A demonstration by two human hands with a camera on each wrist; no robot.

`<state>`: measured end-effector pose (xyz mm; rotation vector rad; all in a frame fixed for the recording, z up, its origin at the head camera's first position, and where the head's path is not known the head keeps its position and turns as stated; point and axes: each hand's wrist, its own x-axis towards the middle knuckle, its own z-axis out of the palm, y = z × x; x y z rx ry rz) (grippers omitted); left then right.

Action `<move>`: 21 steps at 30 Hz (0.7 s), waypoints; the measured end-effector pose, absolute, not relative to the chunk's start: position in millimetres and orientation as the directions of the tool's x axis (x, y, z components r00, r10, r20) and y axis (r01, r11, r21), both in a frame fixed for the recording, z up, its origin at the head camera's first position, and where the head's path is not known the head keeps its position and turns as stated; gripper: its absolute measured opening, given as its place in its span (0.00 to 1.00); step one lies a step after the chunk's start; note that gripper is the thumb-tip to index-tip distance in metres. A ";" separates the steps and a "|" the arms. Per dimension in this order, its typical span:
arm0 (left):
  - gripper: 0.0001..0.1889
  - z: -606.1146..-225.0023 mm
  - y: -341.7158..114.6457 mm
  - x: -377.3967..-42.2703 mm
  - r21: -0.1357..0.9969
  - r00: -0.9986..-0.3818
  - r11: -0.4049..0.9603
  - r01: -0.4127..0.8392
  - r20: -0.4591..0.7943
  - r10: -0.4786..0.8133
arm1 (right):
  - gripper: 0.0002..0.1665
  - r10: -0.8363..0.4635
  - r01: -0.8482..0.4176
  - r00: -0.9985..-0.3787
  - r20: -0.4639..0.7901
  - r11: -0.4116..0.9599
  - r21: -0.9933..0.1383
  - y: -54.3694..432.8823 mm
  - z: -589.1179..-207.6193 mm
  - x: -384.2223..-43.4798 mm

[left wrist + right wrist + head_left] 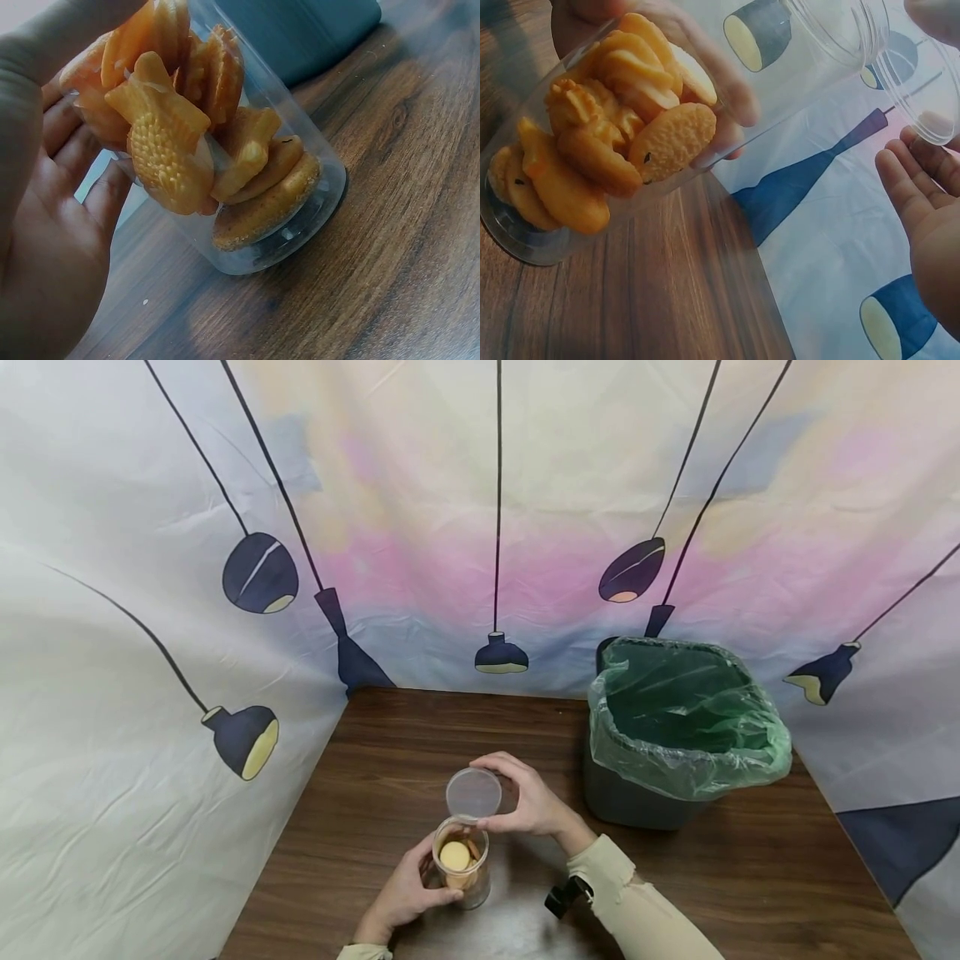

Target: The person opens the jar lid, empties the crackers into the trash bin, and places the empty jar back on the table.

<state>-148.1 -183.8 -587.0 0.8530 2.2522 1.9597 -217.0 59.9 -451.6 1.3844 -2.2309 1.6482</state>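
Note:
A clear plastic jar (474, 893) stands on the wooden table, partly filled with golden cookies (169, 150), one of them fish-shaped. My left hand (408, 883) grips the jar from the left, thumb in front and fingers behind. In the right wrist view the cookies (604, 142) fill the lower part, below the threaded mouth. Between thumb and fingers, my right hand (528, 802) holds a round translucent lid (474, 793) by its edge. The lid is tilted at the far side of the jar's mouth, leaving the opening uncovered. Right-hand fingertips and lid (911, 97) appear beside the rim in the right wrist view.
A dark grey bin (630, 793) with a green plastic liner (690, 768) stands on the table (405, 735) to the right, beyond the right hand. Behind the table hangs a cloth backdrop (420, 527) printed with lamps. A small black device (564, 897) sits at the right wrist.

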 end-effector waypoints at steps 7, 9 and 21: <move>0.44 -585.9 -183.6 -147.8 0.928 -0.854 0.063 0.368 0.311 0.417 | 0.40 -0.602 -0.629 -0.635 0.485 0.038 -0.776 62.4 -455.2 -218.9; 0.45 -586.1 -183.7 -147.9 0.927 -0.854 0.061 0.370 0.313 0.416 | 0.40 -0.595 -0.627 -0.639 0.487 0.037 -0.778 63.1 -455.9 -219.5; 0.44 -585.6 -183.1 -147.0 0.923 -0.851 0.054 0.382 0.328 0.410 | 0.41 -0.549 -0.589 -0.686 0.478 0.032 -0.808 68.1 -462.2 -221.8</move>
